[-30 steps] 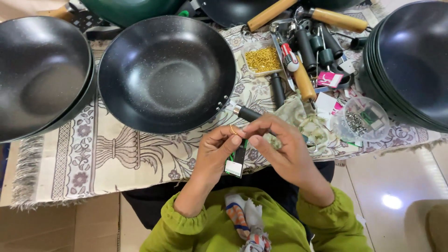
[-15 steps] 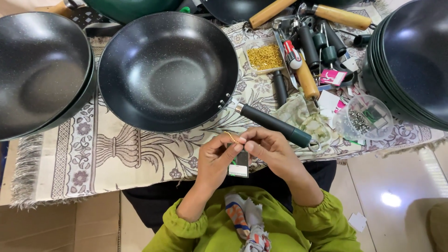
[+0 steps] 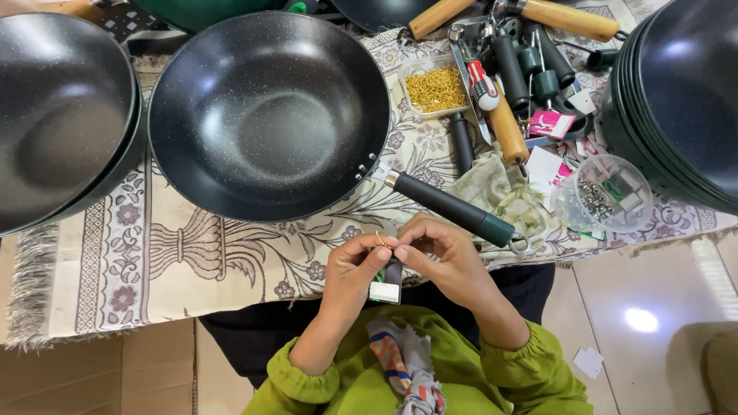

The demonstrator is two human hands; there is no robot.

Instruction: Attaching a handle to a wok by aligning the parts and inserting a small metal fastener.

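The left hand point(image 3: 355, 269) and right hand point(image 3: 442, 257) meet fingertip to fingertip just in front of the person's chest, both pinched nearly closed on a thin brass-coloured ring point(image 3: 380, 239) that loops up between the thumbs; from it hangs a small card tag point(image 3: 387, 286), dark on top and white at the bottom (too small to tell how it is threaded). At about 1 o'clock from the hands lies a loose pan handle point(image 3: 450, 205), a matte black tapered rod with a steel collar and a green end cap. At 11 o'clock sits a wide, round wok point(image 3: 265, 115) with a speckled non-stick coating and rivets on its rim, resting on a woven cream cloth point(image 3: 192, 253) with a floral print and fringed edge. Further out at 1 o'clock are a clear tray of gold screws point(image 3: 436, 87) and wooden-handled tools point(image 3: 506, 129); at 2 o'clock stands a clear plastic cup point(image 3: 603, 196) holding small metal parts.
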